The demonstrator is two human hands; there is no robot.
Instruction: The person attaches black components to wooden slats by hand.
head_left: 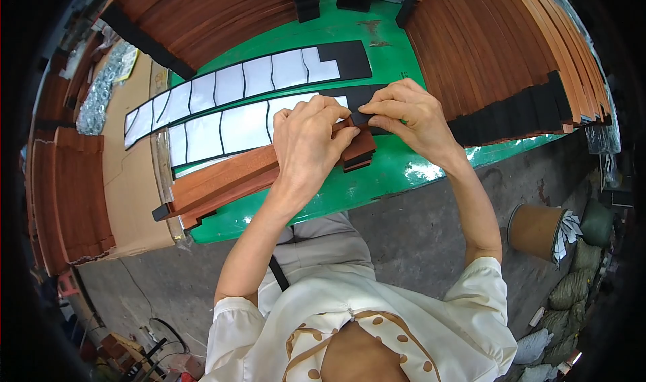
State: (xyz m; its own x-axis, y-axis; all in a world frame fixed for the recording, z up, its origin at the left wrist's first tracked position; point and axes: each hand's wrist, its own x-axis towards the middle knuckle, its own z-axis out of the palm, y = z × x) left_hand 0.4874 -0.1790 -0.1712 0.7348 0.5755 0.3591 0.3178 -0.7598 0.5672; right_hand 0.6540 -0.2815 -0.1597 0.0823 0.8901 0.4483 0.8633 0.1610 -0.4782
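A long reddish-brown wooden slat (222, 180) lies across the green table (397, 173), stacked on others, its right end under my hands. My left hand (308, 136) presses down on that end. My right hand (410, 116) pinches a small black foam pad (362, 118) at the slat's tip, just beside my left fingers. Behind my hands lie two long sheets (229, 86) of black foam pads with white backing, cut into segments.
Stacks of similar wooden slats with black pads on their ends (498, 52) fill the right side, and more slats (202, 12) lie at the back left. A cardboard sheet (131, 180) covers the table's left. A brown drum (535, 228) and sacks stand on the floor at right.
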